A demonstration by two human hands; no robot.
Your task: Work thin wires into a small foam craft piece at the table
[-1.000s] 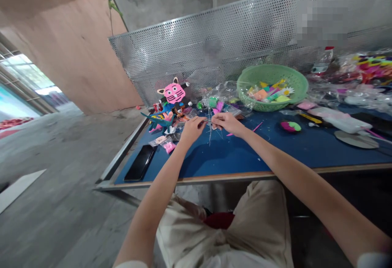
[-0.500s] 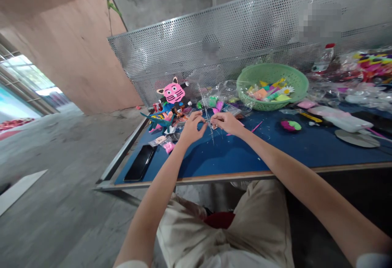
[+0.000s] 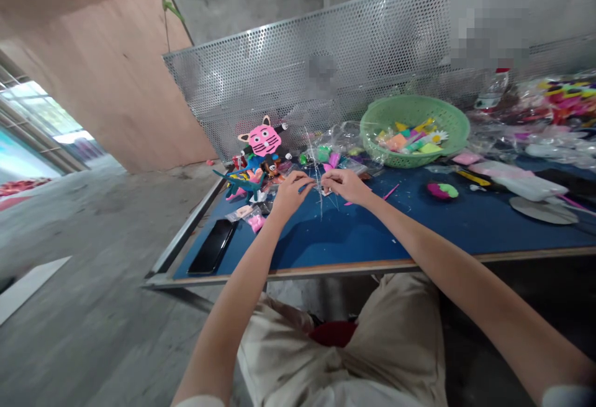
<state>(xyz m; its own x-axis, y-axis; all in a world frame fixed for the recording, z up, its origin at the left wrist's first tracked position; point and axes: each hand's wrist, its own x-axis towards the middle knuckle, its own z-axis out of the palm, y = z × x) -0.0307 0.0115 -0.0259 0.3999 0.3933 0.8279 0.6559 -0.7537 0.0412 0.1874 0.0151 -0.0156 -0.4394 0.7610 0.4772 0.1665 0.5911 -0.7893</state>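
Both of my hands meet over the blue table [image 3: 419, 227], where I pinch a small clear plastic piece [image 3: 320, 191] with thin strands between them. My left hand [image 3: 289, 193] closes thumb and forefinger on its near side, and my right hand [image 3: 345, 185] grips it from the other, fingers curled shut around it. What the piece is I cannot tell; it is too small and see-through. Just beyond my hands lie clear packets of coloured bits [image 3: 333, 156]. A pink cat-face cutout [image 3: 264, 140] stands to the left among other foam figures. A green basket [image 3: 414, 129] of coloured pieces sits to the right, against the perforated metal screen [image 3: 372, 53]. A black phone [image 3: 212, 246] lies near the table's left edge.
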